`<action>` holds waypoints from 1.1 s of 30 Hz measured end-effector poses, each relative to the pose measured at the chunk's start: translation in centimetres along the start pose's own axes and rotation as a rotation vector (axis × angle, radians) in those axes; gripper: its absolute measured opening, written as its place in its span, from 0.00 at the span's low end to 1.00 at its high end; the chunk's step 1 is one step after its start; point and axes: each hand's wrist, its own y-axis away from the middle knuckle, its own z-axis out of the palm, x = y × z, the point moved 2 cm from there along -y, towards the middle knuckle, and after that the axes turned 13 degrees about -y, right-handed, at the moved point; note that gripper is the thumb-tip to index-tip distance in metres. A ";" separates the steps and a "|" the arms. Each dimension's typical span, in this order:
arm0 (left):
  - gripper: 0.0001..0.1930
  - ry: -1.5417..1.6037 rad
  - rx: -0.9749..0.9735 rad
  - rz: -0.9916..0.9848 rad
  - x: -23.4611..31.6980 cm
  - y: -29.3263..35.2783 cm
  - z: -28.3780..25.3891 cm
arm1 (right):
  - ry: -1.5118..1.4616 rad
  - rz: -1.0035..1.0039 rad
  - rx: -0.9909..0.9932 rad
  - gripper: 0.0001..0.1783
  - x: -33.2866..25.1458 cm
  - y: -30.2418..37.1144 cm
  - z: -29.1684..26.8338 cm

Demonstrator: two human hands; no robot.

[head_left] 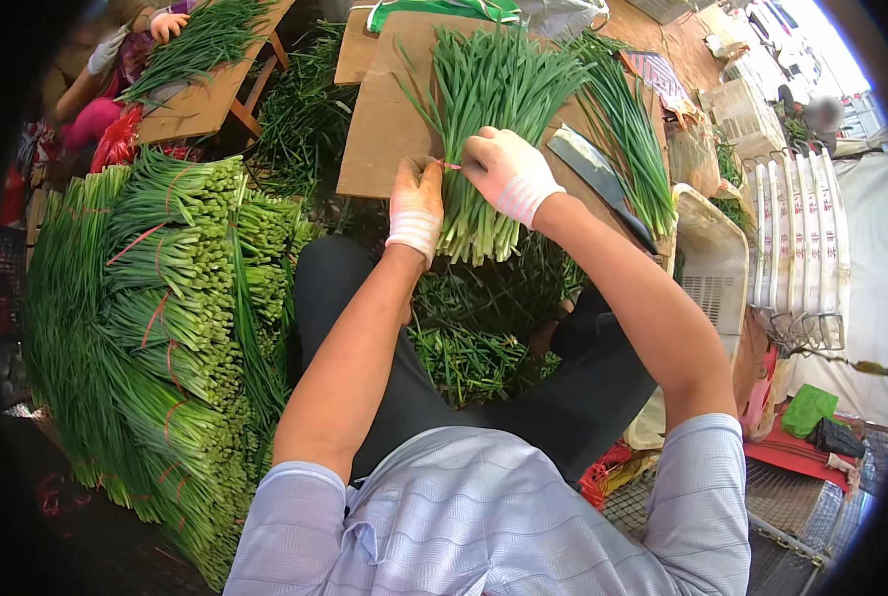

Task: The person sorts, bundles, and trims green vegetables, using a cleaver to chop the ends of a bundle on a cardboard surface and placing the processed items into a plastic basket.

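A thick bunch of garlic chives (503,84) lies on the wooden board (379,134) in front of me, leaf tips away and pale cut stems toward me. A thin red tie (451,166) shows at the bunch's left side, between my two gloved hands. My left hand (417,204) pinches one end of it beside the stems. Lying over the bunch, my right hand (508,177) has its fingers closed on the tie too. Right of the bunch rests a broad-bladed knife (588,164) with a dark handle, and beyond it a smaller loose heap of chives (631,139).
Tied chive bunches (165,328) are stacked high at my left. Trimmed leaves (474,358) litter the ground between my knees. A pale plastic crate (712,248) stands at the right. At the far left, another person's gloved hand (168,25) touches chives on a second board (205,104).
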 end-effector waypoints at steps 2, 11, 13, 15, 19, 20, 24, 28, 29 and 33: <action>0.10 0.000 0.017 0.010 -0.1 -0.1 0.0 | -0.028 -0.026 -0.032 0.08 -0.1 0.0 0.0; 0.12 0.014 0.003 0.019 -0.2 0.1 0.1 | 0.062 0.032 -0.011 0.08 0.0 -0.1 0.6; 0.12 0.011 0.008 0.029 -0.1 0.1 0.2 | 0.064 0.039 -0.010 0.08 0.1 0.0 0.6; 0.12 -0.016 0.010 -0.015 0.2 0.4 0.2 | 0.062 -0.003 -0.004 0.08 0.2 0.1 0.5; 0.12 0.002 0.015 0.015 0.0 0.3 0.1 | 0.034 -0.008 0.010 0.08 0.0 0.3 0.3; 0.12 0.003 0.010 0.027 0.0 0.3 0.2 | 0.050 -0.003 0.012 0.08 -0.1 0.3 0.4; 0.09 -0.006 0.028 0.032 0.3 0.4 0.3 | 0.069 0.001 0.023 0.07 -0.1 0.3 0.6; 0.09 -0.014 0.021 0.077 0.0 0.2 0.2 | 0.074 0.028 0.023 0.07 -0.4 0.4 0.7; 0.08 0.012 0.023 0.087 -0.2 0.1 0.3 | 0.089 0.042 0.032 0.07 -0.5 0.3 0.8; 0.08 0.041 0.025 0.057 -0.3 0.0 0.5 | 0.117 0.023 0.052 0.07 -0.5 0.2 1.2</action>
